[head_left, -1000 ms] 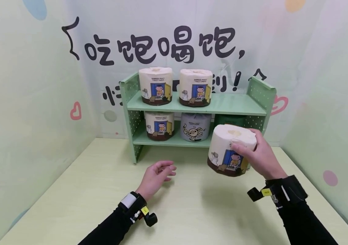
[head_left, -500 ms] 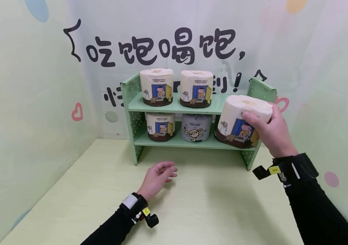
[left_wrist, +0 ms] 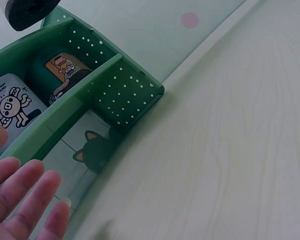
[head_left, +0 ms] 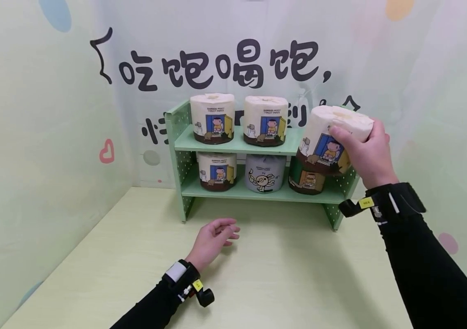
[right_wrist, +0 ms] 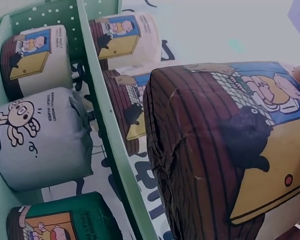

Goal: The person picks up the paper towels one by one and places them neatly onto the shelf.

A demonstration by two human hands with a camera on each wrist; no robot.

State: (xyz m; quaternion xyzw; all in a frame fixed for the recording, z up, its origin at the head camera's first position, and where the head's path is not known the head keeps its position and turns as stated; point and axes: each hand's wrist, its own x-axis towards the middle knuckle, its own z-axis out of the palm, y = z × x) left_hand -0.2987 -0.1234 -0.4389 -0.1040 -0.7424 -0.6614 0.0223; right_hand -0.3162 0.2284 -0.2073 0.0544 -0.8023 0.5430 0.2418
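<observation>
My right hand (head_left: 370,153) grips a white toilet paper roll (head_left: 327,144) with a brown base and a cartoon print. It is held tilted in front of the right end of a green two-tier shelf (head_left: 241,146); in the right wrist view the held roll (right_wrist: 200,150) fills the right side. Two matching rolls, a left one (head_left: 212,119) and a right one (head_left: 265,121), stand on the upper tier. On the lower tier are a white roll (head_left: 217,172), a grey roll (head_left: 264,174) and a green roll (head_left: 305,180), partly hidden. My left hand (head_left: 212,240) rests near the table, fingers loosely bent, holding nothing.
The shelf stands on a pale wooden table (head_left: 254,274) against a printed backdrop (head_left: 233,27) with large black characters. Perforated green side panels, such as the left one (head_left: 180,123), bound both tiers.
My right hand has lifted the toilet paper roll from below the lower tier up to the height of the upper tier, moving slightly right. The left hand has hardly moved.
</observation>
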